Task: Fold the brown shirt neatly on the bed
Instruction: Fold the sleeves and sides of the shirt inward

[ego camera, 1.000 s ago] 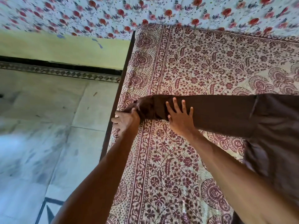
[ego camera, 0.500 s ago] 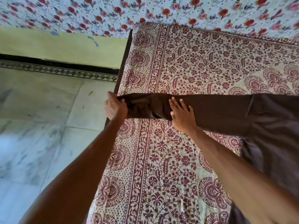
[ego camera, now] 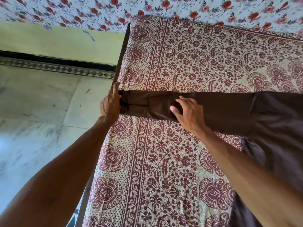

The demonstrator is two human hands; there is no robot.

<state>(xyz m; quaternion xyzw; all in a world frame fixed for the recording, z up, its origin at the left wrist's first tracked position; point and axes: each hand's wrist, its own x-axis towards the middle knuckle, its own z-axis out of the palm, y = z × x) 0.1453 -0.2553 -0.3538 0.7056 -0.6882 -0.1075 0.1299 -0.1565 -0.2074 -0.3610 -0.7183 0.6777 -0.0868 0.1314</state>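
While the dark brown cloth shirt [ego camera: 270, 120] stretches one sleeve [ego camera: 221, 110] leftward, left hand [ego camera: 109, 104] grips its cuff [ego camera: 132, 104]; right hand [ego camera: 188, 113] presses flat mid-sleeve.

Count by kind
One shirt [ego camera: 229, 108]; one sheet [ego camera: 164, 161]; one floral cloth [ego camera: 164, 7]; two hands: left hand [ego camera: 109, 104], right hand [ego camera: 188, 112].

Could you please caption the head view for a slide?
Left hand holds the brown shirt's sleeve end at the patterned bed edge; right hand rests on it.
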